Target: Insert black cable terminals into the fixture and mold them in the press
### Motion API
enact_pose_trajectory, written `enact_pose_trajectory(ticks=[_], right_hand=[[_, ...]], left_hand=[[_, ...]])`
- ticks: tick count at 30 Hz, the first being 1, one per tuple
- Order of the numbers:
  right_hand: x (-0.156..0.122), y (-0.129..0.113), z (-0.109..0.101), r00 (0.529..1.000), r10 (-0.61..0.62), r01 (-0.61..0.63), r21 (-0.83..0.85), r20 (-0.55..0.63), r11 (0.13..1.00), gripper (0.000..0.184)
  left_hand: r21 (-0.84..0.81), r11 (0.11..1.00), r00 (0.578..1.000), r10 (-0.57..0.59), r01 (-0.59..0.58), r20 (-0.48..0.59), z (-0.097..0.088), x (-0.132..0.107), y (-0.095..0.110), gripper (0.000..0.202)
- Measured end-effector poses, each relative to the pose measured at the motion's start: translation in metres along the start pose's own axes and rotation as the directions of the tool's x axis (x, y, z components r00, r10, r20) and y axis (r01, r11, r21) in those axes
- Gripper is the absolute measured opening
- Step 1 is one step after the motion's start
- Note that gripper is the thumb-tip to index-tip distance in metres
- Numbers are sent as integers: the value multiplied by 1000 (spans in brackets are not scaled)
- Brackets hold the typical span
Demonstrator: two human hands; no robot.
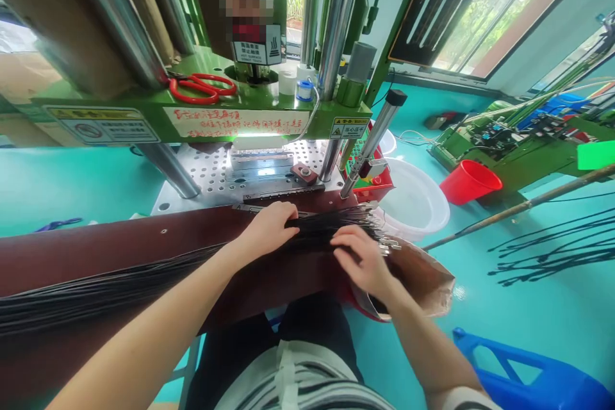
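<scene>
A long bundle of thin black cables [120, 285] lies along a dark red-brown bench top [96, 246], its metal-tipped ends [387, 245] fanning out at the right. My left hand [269, 225] rests palm down on the bundle, fingers curled over the strands. Just right of it, my right hand [362, 259] lies on the cables near the tips, fingers bent and spread among them. Behind both hands stands a green press [192, 115] with a perforated metal plate [211, 173] and a mould block [262, 163].
Red scissors [202, 86] lie on the press frame. A white basin [416, 202] and red bucket [468, 180] sit on the teal floor at right, with loose black cables [552, 256], a long pole [519, 208], a blue stool [528, 371] and another green machine [519, 141]. A person stands behind the press.
</scene>
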State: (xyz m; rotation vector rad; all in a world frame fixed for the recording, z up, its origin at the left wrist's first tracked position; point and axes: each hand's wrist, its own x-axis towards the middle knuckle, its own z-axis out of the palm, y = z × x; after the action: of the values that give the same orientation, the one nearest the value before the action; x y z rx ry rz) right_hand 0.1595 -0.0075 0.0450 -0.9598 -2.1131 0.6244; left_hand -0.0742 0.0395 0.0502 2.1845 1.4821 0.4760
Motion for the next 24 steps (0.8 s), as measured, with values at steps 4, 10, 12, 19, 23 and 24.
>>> enact_pose_trajectory(ticks=[4,10,12,19,23,24], right_hand=[[-12,-19,29,991,79,-111,332,107,937,16],[13,-25,43,932,283,-329,856,226,398,22],[29,-25,41,948,263,-243,943,181,227,35],[71,-15,11,941,338,22,999,-35,44,25],[64,-15,15,962,236,-176,972,136,156,19],[60,-17,20,958,194,-248,952,213,177,21]], left_hand=[[-362,929,996,-67,82,53,-18,-5,3,21],[-646,743,984,-122,178,131,-38,-17,6,27],[-671,714,977,-105,203,184,-41,-22,11,26],[-659,683,902,3,314,433,-20,-60,25,27],[-582,705,843,-41,405,537,10,-98,24,26],[-537,746,829,-38,394,557,16,-106,23,23]])
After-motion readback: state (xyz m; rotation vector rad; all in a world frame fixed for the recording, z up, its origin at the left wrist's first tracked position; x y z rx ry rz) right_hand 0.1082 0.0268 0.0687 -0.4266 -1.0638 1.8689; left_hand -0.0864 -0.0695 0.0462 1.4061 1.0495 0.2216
